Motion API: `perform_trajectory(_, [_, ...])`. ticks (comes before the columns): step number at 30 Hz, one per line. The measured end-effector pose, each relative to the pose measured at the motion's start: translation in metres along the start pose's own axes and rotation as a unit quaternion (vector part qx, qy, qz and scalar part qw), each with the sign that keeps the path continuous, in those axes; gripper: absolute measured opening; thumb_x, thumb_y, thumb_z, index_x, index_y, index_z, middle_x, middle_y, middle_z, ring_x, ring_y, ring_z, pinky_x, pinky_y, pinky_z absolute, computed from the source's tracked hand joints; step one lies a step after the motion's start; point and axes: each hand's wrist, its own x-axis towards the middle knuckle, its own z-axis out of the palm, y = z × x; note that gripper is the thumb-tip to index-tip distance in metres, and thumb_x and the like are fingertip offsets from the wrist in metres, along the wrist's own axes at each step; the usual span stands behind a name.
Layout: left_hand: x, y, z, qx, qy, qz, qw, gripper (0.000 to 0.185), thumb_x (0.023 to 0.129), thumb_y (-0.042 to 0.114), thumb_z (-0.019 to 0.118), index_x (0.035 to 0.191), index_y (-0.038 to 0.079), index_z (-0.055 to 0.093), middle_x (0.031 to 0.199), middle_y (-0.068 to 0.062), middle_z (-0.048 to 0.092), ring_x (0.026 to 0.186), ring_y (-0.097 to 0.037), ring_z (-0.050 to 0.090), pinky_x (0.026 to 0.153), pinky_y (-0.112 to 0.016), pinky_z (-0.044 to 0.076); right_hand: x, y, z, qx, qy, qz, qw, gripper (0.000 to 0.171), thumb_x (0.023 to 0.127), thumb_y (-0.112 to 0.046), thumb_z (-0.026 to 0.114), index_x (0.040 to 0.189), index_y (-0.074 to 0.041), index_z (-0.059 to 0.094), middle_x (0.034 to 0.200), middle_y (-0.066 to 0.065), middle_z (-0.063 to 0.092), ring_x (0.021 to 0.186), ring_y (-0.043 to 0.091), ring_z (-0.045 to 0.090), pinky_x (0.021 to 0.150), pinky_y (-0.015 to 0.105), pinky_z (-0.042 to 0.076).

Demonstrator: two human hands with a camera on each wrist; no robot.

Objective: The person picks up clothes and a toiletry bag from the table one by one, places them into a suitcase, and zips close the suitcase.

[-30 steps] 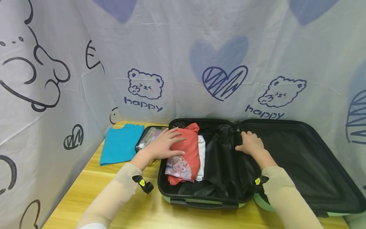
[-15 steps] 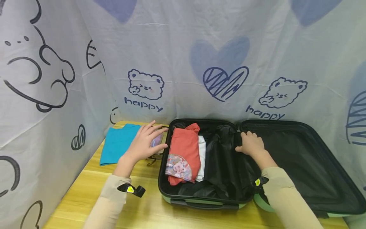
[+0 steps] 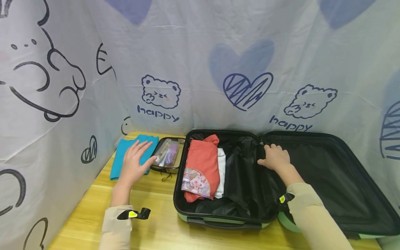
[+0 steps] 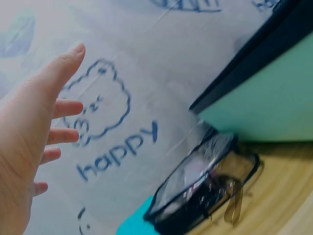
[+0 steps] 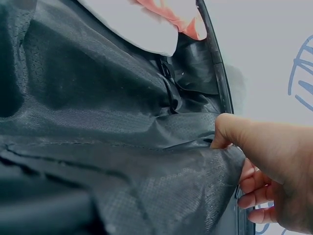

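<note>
My left hand (image 3: 135,163), fingers spread and holding nothing, is over the folded blue cloth (image 3: 120,158) in the head view. Beside it lies a clear zip pouch (image 3: 170,152) with small bottles or tubes inside. To its right stands an open green suitcase (image 3: 245,173); a folded red garment (image 3: 201,152) lies in its left shell, over a white one (image 3: 221,173). In the right wrist view my right hand (image 5: 274,161) pinches the black fabric lining (image 5: 171,186) near the suitcase's middle, thumb on one side and fingers on the other.
The suitcase's other half (image 3: 325,180) lies open on the right. A wooden table (image 3: 162,225) carries everything. Behind and to the left hangs a pale curtain (image 3: 200,52) printed with hearts and bears.
My left hand has moved left, from over the red garment, past the clear pouch, to over the blue cloth. The right hand has stayed in place on the lining.
</note>
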Motion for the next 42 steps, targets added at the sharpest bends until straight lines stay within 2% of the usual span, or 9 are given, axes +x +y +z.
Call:
perform_trajectory(6, [-0.016,-0.028,0.003,-0.026,0.044,-0.043,0.9977,0.056,0.093,0.038,0.064,0.142,0.014,0.051,0.145,-0.018,0.049,0.143,-0.043,0.029,0.114,-0.067,0.017,-0.001,-0.001,0.0,0.0,0.001,0.003,1.0,0.079,0.087,-0.04,0.069,0.142,0.008,0.04,0.138,0.034,0.044,0.125,0.052,0.042,0.1,0.064,0.038])
perform_trajectory(9, [-0.024,-0.04,0.004,-0.04,0.058,-0.078,0.9945,0.055,0.094,0.037,0.062,0.141,0.013,0.051,0.145,-0.02,0.049,0.143,-0.044,0.029,0.114,-0.066,0.018,0.0,-0.001,0.001,0.0,0.004,0.002,1.0,0.078,0.087,-0.04,0.069,0.141,0.009,0.04,0.138,0.034,0.044,0.125,0.052,0.042,0.099,0.064,0.039])
perform_trajectory(19, [-0.037,-0.085,0.012,-0.067,0.09,-0.204,0.9724,0.058,0.098,0.042,0.055,0.145,0.01,0.046,0.148,-0.023,0.043,0.139,-0.043,0.035,0.116,-0.057,0.025,0.0,0.001,0.001,0.003,0.003,0.004,1.0,0.079,0.086,-0.041,0.069,0.141,0.009,0.04,0.138,0.035,0.043,0.125,0.052,0.042,0.099,0.064,0.04])
perform_trajectory(24, [-0.038,-0.103,0.014,-0.069,0.073,-0.262,0.96,0.067,0.098,0.049,0.05,0.15,0.01,0.037,0.153,-0.026,0.034,0.142,-0.045,0.029,0.118,-0.058,0.021,0.0,0.001,0.001,0.007,-0.002,0.003,1.0,0.08,0.086,-0.041,0.069,0.141,0.009,0.039,0.139,0.035,0.043,0.125,0.052,0.041,0.1,0.064,0.039])
perform_trajectory(32, [-0.029,-0.124,0.019,-0.076,0.027,-0.33,0.9405,0.081,0.096,0.061,0.043,0.156,0.01,0.022,0.158,-0.027,0.021,0.145,-0.047,0.019,0.119,-0.06,0.015,-0.001,-0.001,-0.001,0.011,-0.001,0.002,1.0,0.079,0.087,-0.041,0.069,0.141,0.008,0.04,0.139,0.035,0.043,0.125,0.052,0.042,0.1,0.064,0.039])
perform_trajectory(35, [-0.022,-0.13,0.023,-0.057,0.002,-0.345,0.9367,0.086,0.095,0.065,0.04,0.157,0.01,0.017,0.158,-0.028,0.019,0.145,-0.049,0.017,0.118,-0.061,0.014,-0.001,-0.001,-0.002,0.01,-0.004,0.001,1.0,0.079,0.087,-0.041,0.069,0.141,0.008,0.04,0.139,0.035,0.043,0.125,0.052,0.042,0.1,0.064,0.039])
perform_trajectory(39, [-0.012,-0.135,0.028,-0.017,-0.029,-0.347,0.9371,0.095,0.092,0.071,0.038,0.157,0.008,0.011,0.158,-0.029,0.018,0.144,-0.051,0.018,0.117,-0.062,0.015,0.0,-0.001,-0.001,0.011,-0.004,0.004,1.0,0.079,0.086,-0.041,0.069,0.141,0.008,0.04,0.139,0.035,0.043,0.125,0.052,0.042,0.099,0.064,0.039])
perform_trajectory(42, [-0.006,-0.136,0.032,-0.001,-0.043,-0.354,0.9342,0.099,0.089,0.074,0.04,0.158,0.009,0.008,0.158,-0.031,0.017,0.143,-0.052,0.017,0.116,-0.064,0.015,0.0,0.0,0.0,0.012,-0.004,0.005,1.0,0.079,0.086,-0.04,0.07,0.141,0.008,0.04,0.139,0.035,0.043,0.125,0.052,0.042,0.1,0.064,0.039])
